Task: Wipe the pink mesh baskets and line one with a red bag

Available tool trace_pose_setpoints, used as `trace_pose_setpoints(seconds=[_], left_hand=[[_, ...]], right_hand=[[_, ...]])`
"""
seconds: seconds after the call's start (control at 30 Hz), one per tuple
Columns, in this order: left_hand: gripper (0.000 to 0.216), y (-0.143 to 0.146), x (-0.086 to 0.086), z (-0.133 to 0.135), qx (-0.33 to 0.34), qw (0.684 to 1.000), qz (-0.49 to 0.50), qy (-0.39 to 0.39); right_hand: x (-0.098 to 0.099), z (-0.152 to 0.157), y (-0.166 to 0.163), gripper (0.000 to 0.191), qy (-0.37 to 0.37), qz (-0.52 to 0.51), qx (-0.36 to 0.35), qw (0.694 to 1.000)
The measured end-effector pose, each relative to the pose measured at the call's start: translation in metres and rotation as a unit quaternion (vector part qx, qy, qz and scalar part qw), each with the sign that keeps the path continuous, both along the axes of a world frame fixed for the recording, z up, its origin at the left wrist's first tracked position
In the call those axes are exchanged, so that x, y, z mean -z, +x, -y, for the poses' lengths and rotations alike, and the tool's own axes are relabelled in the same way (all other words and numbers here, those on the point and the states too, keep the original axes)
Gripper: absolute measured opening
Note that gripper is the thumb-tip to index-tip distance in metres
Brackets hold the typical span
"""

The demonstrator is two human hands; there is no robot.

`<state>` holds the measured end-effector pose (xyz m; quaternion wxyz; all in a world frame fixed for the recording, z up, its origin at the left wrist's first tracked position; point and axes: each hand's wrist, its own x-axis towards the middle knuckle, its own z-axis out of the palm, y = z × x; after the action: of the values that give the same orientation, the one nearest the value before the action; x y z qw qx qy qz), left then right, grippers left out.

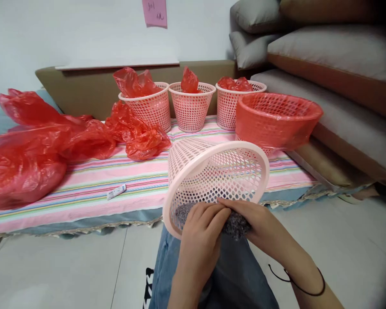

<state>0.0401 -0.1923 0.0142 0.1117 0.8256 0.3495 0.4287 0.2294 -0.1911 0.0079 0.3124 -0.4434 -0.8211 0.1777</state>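
Observation:
A pale pink mesh plastic basket [196,161] lies tilted above my lap, its round mouth facing me. A dark grey, speckled cloth [237,225] is bunched over the lower part of its rim, partly inside and partly outside. My left hand [203,225] is closed over the cloth at the rim, fingers bent. Beside it, my right hand [255,219] presses the cloth from the right, its fingers reaching toward the left hand. Cloth and hands cover that stretch of rim, and the fingertips are partly hidden.
Pink baskets [193,107] holding red plastic bags stand along the back. Another basket, wrapped in a red bag [273,124], is at right. Loose red bags [51,141] and a small white packet [116,192] lie on the striped cloth [93,182]. Cushions [337,51] are stacked at right.

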Motion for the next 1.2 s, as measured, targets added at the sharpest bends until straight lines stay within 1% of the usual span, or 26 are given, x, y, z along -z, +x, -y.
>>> trace_pose_setpoints(seconds=[0.1,0.17,0.23,0.27,0.33,0.4,0.43,0.5,0.53,0.57,0.63,0.67,0.73,0.77,0.8,0.87,0.9,0.97,1.1,1.13,1.2], left_hand=[[0.024,-0.002,-0.002,-0.002,0.001,1.0,0.03,-0.003],[0.018,0.002,-0.002,-0.002,0.021,0.999,0.032,0.009],[0.018,0.008,-0.001,0.001,0.024,0.998,0.036,0.042],[0.02,0.011,-0.001,0.003,0.011,0.997,0.044,0.067],[0.028,0.011,0.001,0.007,-0.049,0.987,0.086,0.124],[0.047,0.002,0.003,0.009,-0.143,0.961,0.151,0.182],[0.057,-0.007,0.005,0.007,-0.193,0.943,0.178,0.203],[0.074,-0.027,0.011,0.0,-0.274,0.915,0.194,0.224],[0.078,-0.038,0.015,-0.005,-0.293,0.914,0.178,0.219],[0.08,-0.047,0.02,-0.01,-0.294,0.922,0.151,0.203],[0.081,-0.058,0.031,-0.019,-0.274,0.944,0.105,0.153],[0.079,-0.061,0.037,-0.021,-0.263,0.952,0.096,0.125],[0.07,-0.06,0.046,-0.024,-0.251,0.959,0.108,0.072],[0.064,-0.058,0.049,-0.023,-0.249,0.96,0.118,0.051],[0.059,-0.056,0.052,-0.023,-0.246,0.96,0.128,0.034],[0.054,-0.053,0.054,-0.021,-0.24,0.96,0.143,0.009],[0.053,-0.053,0.054,-0.021,-0.237,0.96,0.149,0.0],[0.052,-0.054,0.054,-0.02,-0.233,0.959,0.16,-0.008],[0.049,-0.053,0.052,-0.022,-0.219,0.959,0.179,-0.012],[0.048,-0.052,0.052,-0.022,-0.218,0.958,0.187,-0.016],[0.045,-0.048,0.052,-0.022,-0.226,0.951,0.21,-0.024]], right_hand=[[0.003,0.001,0.003,0.058,0.01,-0.023,0.012,1.0],[0.004,0.002,0.003,0.054,0.019,-0.038,0.002,0.999],[0.006,0.002,0.003,0.052,0.013,-0.075,0.0,0.997],[0.008,0.001,0.002,0.05,-0.001,-0.105,0.008,0.994],[0.016,-0.004,0.002,0.039,-0.048,-0.178,0.052,0.982],[0.027,-0.013,0.001,0.029,-0.1,-0.248,0.12,0.956],[0.031,-0.018,0.001,0.03,-0.121,-0.275,0.153,0.942],[0.039,-0.031,-0.001,0.034,-0.131,-0.31,0.205,0.919],[0.041,-0.038,-0.003,0.036,-0.121,-0.315,0.221,0.915],[0.043,-0.047,-0.006,0.038,-0.099,-0.311,0.229,0.917],[0.045,-0.064,-0.014,0.038,-0.031,-0.273,0.221,0.936],[0.047,-0.074,-0.019,0.038,0.005,-0.237,0.203,0.95],[0.054,-0.09,-0.032,0.045,0.045,-0.129,0.148,0.979],[0.059,-0.097,-0.039,0.05,0.038,-0.058,0.116,0.991],[0.065,-0.102,-0.046,0.054,0.015,0.016,0.086,0.996],[0.075,-0.109,-0.058,0.054,-0.042,0.132,0.039,0.99],[0.08,-0.11,-0.063,0.052,-0.062,0.165,0.026,0.984],[0.085,-0.113,-0.068,0.053,-0.074,0.186,0.019,0.98],[0.092,-0.122,-0.069,0.081,-0.063,0.209,0.004,0.976],[0.093,-0.125,-0.068,0.084,-0.062,0.213,-0.005,0.975],[0.098,-0.13,-0.067,0.082,-0.067,0.207,-0.023,0.976]])
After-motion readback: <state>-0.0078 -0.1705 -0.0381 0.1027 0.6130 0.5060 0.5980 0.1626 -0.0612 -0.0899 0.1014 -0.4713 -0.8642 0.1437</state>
